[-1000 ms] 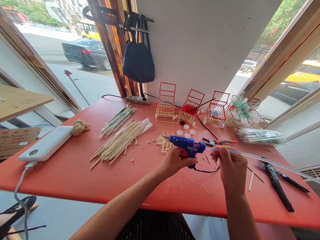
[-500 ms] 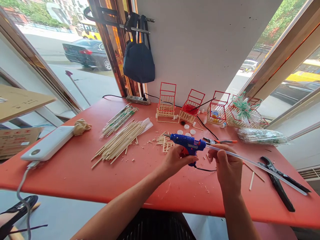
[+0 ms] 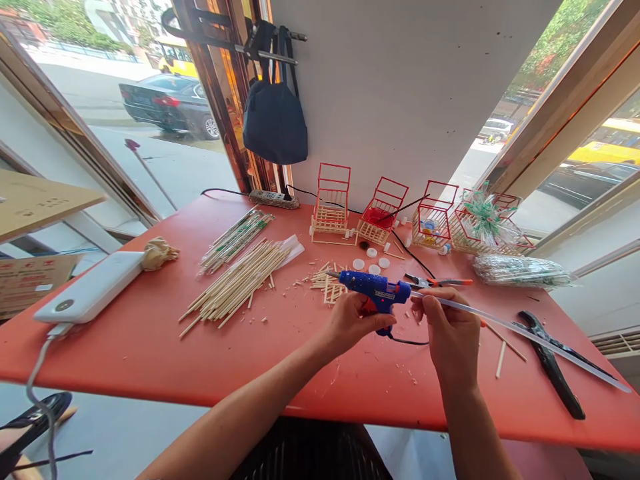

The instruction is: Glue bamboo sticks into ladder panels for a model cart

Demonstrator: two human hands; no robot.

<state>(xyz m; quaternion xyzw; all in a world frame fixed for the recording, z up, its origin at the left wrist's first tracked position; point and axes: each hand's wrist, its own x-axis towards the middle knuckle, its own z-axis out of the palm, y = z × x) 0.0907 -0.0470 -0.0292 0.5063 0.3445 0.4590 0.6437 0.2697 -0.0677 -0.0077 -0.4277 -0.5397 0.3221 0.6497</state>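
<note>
My left hand (image 3: 350, 321) is wrapped round the handle of a blue glue gun (image 3: 373, 285), whose nozzle points left above the table. Between the fingers of my right hand (image 3: 453, 330) is a long clear glue stick (image 3: 520, 328). One end of the stick meets the back of the gun, and the rest slants down to the right, over black-handled cutters (image 3: 553, 367). Beneath the nozzle lie short wooden pieces (image 3: 333, 291). White round caps (image 3: 374, 269) are just behind the gun.
Small stick-built chairs (image 3: 331, 217) line the back of the red table (image 3: 240, 373). Bundled wooden sticks (image 3: 233, 287) and a white power bank (image 3: 93, 287) are at left. Orange-handled pliers (image 3: 440, 281) and a wrapped bundle (image 3: 520, 270) lie right.
The glue stick's far end has shifted right and slightly down. My right hand has moved slightly left, still holding it. The view has shifted a little.
</note>
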